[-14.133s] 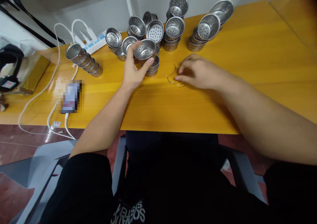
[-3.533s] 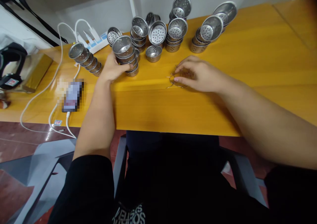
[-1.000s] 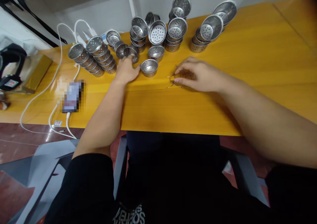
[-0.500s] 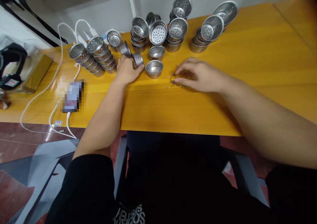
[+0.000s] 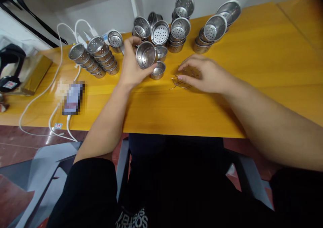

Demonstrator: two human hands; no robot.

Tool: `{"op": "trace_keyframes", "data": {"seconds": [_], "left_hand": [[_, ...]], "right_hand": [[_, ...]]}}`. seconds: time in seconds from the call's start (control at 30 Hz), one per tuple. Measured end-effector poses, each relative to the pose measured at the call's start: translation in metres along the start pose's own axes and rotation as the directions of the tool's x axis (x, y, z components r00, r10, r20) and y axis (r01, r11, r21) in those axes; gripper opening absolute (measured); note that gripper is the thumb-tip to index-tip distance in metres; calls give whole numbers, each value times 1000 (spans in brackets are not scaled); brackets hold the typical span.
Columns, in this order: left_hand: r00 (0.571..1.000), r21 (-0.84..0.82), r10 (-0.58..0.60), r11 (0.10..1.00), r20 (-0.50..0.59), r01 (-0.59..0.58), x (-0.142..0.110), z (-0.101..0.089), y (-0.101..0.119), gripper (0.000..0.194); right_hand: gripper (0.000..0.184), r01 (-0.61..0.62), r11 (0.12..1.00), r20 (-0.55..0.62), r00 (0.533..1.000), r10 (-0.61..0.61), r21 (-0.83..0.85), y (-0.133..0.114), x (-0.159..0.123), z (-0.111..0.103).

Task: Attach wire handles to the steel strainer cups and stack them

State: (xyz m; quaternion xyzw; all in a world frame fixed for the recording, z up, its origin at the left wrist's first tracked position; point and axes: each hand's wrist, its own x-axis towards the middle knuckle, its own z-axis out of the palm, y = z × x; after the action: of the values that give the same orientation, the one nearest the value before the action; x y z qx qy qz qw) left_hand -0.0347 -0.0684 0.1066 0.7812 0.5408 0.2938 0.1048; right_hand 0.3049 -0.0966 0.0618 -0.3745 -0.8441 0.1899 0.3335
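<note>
My left hand (image 5: 133, 65) grips a perforated metal cup (image 5: 146, 55) by its sides, thumb on the right and fingers on the left. The cup is tilted, with its mouth towards me. Just beyond and below it, a shallow perforated cup (image 5: 158, 70) stands on the table, with a second shallow cup (image 5: 161, 53) behind. To the left of this hand leans a stack of nested cups (image 5: 103, 54). My right hand (image 5: 199, 73) rests over thin bent wire rings (image 5: 182, 83), thumb and fingers apart; whether it touches the wire is hard to tell.
More perforated cups (image 5: 179, 29) stand in stacks along the back, and further ones (image 5: 214, 28) to the right. Another leaning stack (image 5: 80, 54), a phone (image 5: 73, 98) on a white cable and a power strip (image 5: 104, 36) are on the left. The yellow table's (image 5: 186, 117) front edge is near me.
A tall cup stack moved left beside the other leaning stack. My left hand then reached among the loose cups and has lifted one, turning its mouth towards me. My right hand has barely moved.
</note>
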Motion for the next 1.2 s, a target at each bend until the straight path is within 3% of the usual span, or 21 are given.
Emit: {"op": "trace_keyframes", "data": {"seconds": [0.1,0.23,0.37,0.5,0.7,0.8,0.9,1.03,1.2], "left_hand": [[1000,-14,17,1000,17,-16,-6,2,15,101],[989,-69,101,993,109,-94,-11,10,26,93],[970,-9,142,990,197,-143,-17,13,34,83],[952,-61,222,975,212,-214,-21,12,39,76],[965,23,113,992,238,-122,-20,9,46,87],[957,-5,173,984,231,-176,-20,13,38,89],[940,-91,290,956,178,-278,-15,30,17,85],[848,-252,529,825,28,-506,-2,59,-18,80],[781,-295,623,737,-53,-608,2,71,-32,71]], "right_hand": [[59,28,999,-97,995,-26,26,-11,0,0],[63,123,992,-150,982,-117,31,-24,-1,5],[74,210,978,-111,971,-209,-11,-30,-1,15],[72,122,992,-27,992,-122,23,-30,0,21],[58,75,996,4,997,-75,43,-29,-1,15],[54,97,995,-36,995,-97,13,-29,-2,12],[51,134,991,-92,987,-133,6,-26,-1,11],[54,139,990,-122,983,-134,33,-19,-1,16],[59,150,988,-129,981,-145,34,-15,0,20]]}}
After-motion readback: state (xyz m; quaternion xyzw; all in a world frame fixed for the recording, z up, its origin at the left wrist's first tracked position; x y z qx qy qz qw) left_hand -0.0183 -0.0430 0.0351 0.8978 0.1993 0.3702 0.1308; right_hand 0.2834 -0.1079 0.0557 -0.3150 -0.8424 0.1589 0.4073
